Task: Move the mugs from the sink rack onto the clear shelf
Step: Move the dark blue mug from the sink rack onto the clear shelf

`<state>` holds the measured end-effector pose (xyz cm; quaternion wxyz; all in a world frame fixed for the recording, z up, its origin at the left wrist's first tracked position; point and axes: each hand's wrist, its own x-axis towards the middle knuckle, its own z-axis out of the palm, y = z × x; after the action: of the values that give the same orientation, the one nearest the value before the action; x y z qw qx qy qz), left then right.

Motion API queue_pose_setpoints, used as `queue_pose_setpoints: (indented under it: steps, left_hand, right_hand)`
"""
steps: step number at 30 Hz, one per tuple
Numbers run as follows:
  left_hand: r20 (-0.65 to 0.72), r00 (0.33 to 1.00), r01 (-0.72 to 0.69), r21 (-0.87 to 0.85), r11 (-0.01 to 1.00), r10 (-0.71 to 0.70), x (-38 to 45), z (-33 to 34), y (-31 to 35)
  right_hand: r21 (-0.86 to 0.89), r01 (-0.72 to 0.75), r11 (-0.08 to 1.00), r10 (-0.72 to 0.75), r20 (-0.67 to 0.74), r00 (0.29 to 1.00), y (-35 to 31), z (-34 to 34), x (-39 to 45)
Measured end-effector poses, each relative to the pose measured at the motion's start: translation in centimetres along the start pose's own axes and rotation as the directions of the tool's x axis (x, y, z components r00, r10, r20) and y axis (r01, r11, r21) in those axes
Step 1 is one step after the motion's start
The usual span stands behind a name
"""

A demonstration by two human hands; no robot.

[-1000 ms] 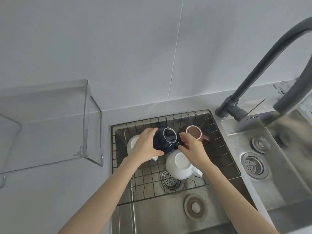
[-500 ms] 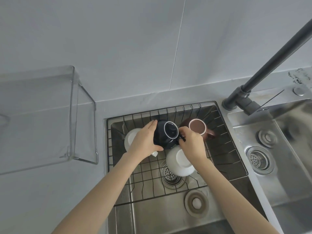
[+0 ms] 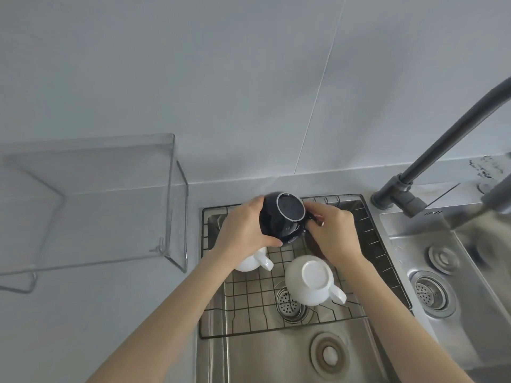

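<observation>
A dark blue mug [image 3: 279,219] is held upside down above the wire sink rack [image 3: 370,233], its base ring facing me. My left hand [image 3: 243,230] grips its left side. My right hand [image 3: 331,233] holds its handle side. A white mug [image 3: 311,280] lies upside down on the rack, handle to the lower right. A second white mug [image 3: 253,261] sits partly hidden under my left wrist. A brown mug [image 3: 313,246] is mostly hidden beneath my right hand. The clear shelf [image 3: 91,203] stands on the counter to the left.
A dark faucet [image 3: 431,158] arches over from the right, beside a second steel basin [image 3: 442,272]. The sink drain [image 3: 289,304] lies under the rack. A grey wall rises behind the counter.
Both hands have lifted the dark blue mug up off the rack, toward the back edge. The brown mug is now mostly covered by my right hand.
</observation>
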<state>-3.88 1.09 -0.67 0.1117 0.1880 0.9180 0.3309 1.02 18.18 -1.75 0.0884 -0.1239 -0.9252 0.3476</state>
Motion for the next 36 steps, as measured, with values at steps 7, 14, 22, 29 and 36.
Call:
queue_pose_setpoints:
  steps: [7, 14, 22, 29, 36]
  left_hand:
    - [-0.284, 0.956, -0.075, -0.016, 0.997, 0.068, -4.6, -11.4, 1.0]
    - [-0.408, 0.912, 0.013, -0.083, 0.996, -0.046, -8.9, -20.8, -5.0]
    - [-0.398, 0.904, 0.136, -0.082, 0.987, -0.157, -10.3, -27.7, -14.8]
    - [-0.315, 0.928, 0.172, -0.106, 0.979, -0.197, -8.7, -31.1, -22.2]
    - [-0.273, 0.945, 0.165, -0.076, 0.983, -0.180, -7.1, -31.8, -25.2]
  right_hand:
    - [0.020, 0.310, 0.950, -0.307, -0.105, 0.946, -12.2, -2.9, 0.8]
    - [-0.015, 0.491, 0.871, -0.490, 0.022, 0.871, -23.7, 1.9, 1.7]
    - [-0.039, 0.536, 0.843, -0.518, 0.208, 0.830, -32.8, 11.2, 3.2]
    - [-0.046, 0.539, 0.841, -0.507, 0.281, 0.815, -36.4, 17.8, 5.3]
    - [-0.124, 0.530, 0.839, -0.472, 0.321, 0.821, -37.6, 20.2, 6.5]
